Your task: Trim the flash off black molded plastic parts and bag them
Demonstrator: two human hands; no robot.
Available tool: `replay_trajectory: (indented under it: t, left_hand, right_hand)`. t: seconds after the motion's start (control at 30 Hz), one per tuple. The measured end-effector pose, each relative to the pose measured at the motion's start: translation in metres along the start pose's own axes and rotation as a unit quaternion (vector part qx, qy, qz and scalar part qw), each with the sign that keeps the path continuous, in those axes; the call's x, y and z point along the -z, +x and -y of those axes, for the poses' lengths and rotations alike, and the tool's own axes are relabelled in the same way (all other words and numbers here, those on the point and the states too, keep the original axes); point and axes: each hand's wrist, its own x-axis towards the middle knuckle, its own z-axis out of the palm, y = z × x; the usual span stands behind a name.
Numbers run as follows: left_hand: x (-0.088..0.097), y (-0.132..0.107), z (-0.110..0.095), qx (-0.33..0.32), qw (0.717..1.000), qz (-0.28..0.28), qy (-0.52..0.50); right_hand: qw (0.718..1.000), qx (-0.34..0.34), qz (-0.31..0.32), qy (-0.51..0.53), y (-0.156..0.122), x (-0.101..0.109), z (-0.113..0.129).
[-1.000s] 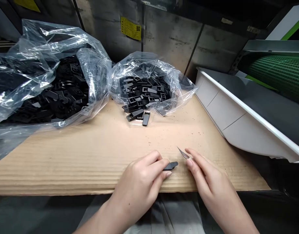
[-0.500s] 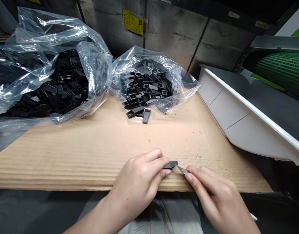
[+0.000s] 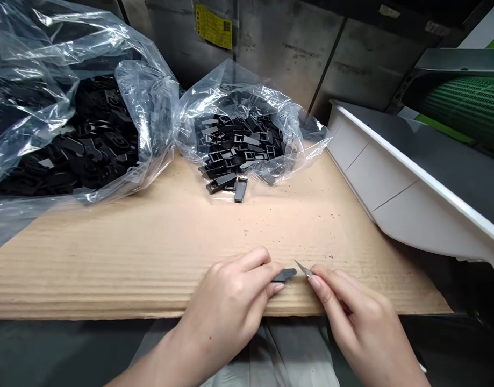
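Observation:
Near the front edge of the cardboard sheet, my left hand pinches a small black plastic part between thumb and fingers, its narrow end pointing right. My right hand is closed on a craft knife. Its pointed metal blade sticks out to the upper left, close to the part's tip but apart from it. Most of the knife's handle is hidden in my hand; a white end shows behind the wrist.
A clear bag of black plastic parts lies open at the back, several parts spilling from its mouth. A larger bag of black pieces fills the left. To the right stands a white-walled tray; dark crumbs dot the cardboard.
The knife blade has come off the part's tip, and its point has swung up a little. My left hand keeps the part in nearly the same place. The view has shifted slightly.

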Motion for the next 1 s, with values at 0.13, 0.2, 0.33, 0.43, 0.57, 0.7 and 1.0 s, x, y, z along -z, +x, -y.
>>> replay_trajectory:
  t: [0.13,0.2,0.33,0.43,0.57,0.7,1.0]
  left_hand:
    - [0.003,0.001,0.0,0.017,1.0,-0.009,-0.009]
    - [0.006,0.002,0.0,0.032,0.998,-0.038,-0.032]
    - [0.013,0.007,0.001,0.055,0.994,-0.038,-0.084]
    - [0.014,0.01,0.001,0.044,0.995,-0.03,-0.083]
    - [0.013,0.01,0.001,0.039,0.996,-0.038,-0.07]
    - [0.012,0.008,0.002,0.019,0.996,-0.043,-0.078]
    - [0.011,0.007,0.001,0.025,0.995,-0.05,-0.081]
  right_hand:
    - [0.999,0.003,-0.047,0.022,-0.004,0.002,-0.001]
    - [0.998,0.003,-0.05,0.042,-0.006,0.005,0.0]
    - [0.999,0.005,-0.009,0.046,-0.009,0.013,0.006]
    - [1.0,0.014,0.005,0.013,-0.011,0.014,0.011]
    - [0.998,0.037,0.006,-0.045,-0.013,0.006,0.014]
    - [0.993,0.063,-0.006,-0.098,-0.011,0.002,0.018]
    - [0.993,0.065,-0.006,-0.094,-0.007,0.005,0.028]
